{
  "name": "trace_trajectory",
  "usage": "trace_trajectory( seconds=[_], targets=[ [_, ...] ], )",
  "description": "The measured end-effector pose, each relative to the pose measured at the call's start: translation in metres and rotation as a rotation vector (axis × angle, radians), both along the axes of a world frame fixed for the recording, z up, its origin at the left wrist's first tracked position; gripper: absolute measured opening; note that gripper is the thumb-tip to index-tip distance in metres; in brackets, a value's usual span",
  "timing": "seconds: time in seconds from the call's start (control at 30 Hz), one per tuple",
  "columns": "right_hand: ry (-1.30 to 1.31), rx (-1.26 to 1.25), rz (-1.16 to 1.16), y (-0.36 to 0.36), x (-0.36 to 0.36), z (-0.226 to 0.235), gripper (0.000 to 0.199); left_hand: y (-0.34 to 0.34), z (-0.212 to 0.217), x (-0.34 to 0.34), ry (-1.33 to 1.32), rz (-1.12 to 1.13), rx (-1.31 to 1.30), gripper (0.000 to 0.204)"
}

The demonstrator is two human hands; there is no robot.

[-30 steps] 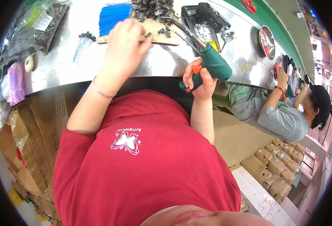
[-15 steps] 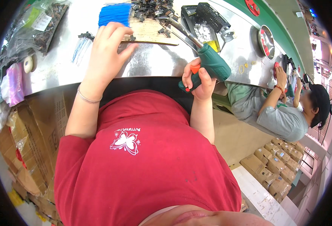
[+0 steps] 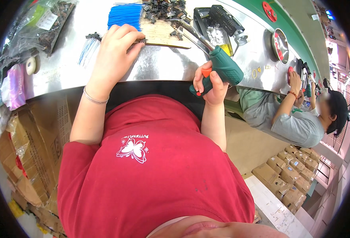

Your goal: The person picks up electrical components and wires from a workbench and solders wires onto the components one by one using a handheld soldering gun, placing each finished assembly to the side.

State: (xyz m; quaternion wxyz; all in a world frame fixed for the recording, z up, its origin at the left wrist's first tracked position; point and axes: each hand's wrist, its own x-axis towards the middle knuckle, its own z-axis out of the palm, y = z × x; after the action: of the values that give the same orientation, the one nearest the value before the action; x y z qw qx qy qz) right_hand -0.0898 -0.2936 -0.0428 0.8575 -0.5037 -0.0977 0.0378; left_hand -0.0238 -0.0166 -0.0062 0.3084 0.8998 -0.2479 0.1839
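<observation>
My right hand (image 3: 211, 85) is wrapped round the grip of a green soldering gun (image 3: 223, 65) with an orange trigger. The gun's long metal barrel points up and left, its tip over the small dark parts on the board. At the near edge of the wooden board (image 3: 159, 35), my left hand (image 3: 117, 53) pinches a small black switch (image 3: 143, 40) between thumb and fingertips. A bundle of blue wires (image 3: 124, 16) lies just beyond my left hand. A heap of small dark switches (image 3: 165, 11) covers the far part of the board.
Black parts with thin wires (image 3: 90, 43) lie left of my hand. A clear bag of parts (image 3: 38, 29) sits at the far left. Beyond the gun are a black holder (image 3: 225, 19) and a steel bowl (image 3: 280, 45). A co-worker (image 3: 298, 119) sits at the right.
My left hand's thumb and fingers have closed together on a small switch at the board's edge. My right hand with the soldering gun has barely moved.
</observation>
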Motion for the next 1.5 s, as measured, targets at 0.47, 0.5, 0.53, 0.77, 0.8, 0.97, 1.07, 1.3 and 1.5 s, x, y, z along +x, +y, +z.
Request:
trace_trajectory(
  seconds=[0.47,0.5,0.53,0.77,0.8,0.97,1.07,1.3,1.5],
  targets=[
    [-0.006,-0.041,0.011,0.0,0.0,-0.001,0.032,0.017,0.004,0.014,-0.035,0.119,0.062,0.016],
    [-0.006,-0.039,0.013,0.0,0.0,-0.001,0.032,0.018,0.003,0.016,-0.039,0.123,0.086,0.015],
    [-0.014,-0.028,0.019,0.0,0.0,-0.001,0.032,0.018,0.003,0.017,-0.044,0.127,0.109,0.013],
    [0.005,-0.049,0.006,-0.001,-0.001,-0.001,0.033,0.016,0.003,0.022,-0.081,0.101,0.15,0.008],
    [0.007,-0.048,0.006,-0.001,-0.001,-0.001,0.033,0.016,0.003,0.022,-0.086,0.098,0.149,0.008],
    [-0.001,-0.049,0.011,0.0,0.0,-0.001,0.033,0.016,0.004,0.023,-0.093,0.09,0.148,0.008],
    [-0.018,-0.062,0.011,0.0,0.0,0.0,0.032,0.016,0.003,0.023,-0.087,0.09,0.148,0.008],
    [0.009,-0.141,0.017,0.002,0.0,0.002,0.035,0.017,0.005,0.023,-0.036,0.055,-0.005,0.005],
    [0.031,-0.184,0.039,0.003,-0.001,0.004,0.036,0.014,0.013,0.0,0.625,0.08,-0.453,0.008]
  ],
)
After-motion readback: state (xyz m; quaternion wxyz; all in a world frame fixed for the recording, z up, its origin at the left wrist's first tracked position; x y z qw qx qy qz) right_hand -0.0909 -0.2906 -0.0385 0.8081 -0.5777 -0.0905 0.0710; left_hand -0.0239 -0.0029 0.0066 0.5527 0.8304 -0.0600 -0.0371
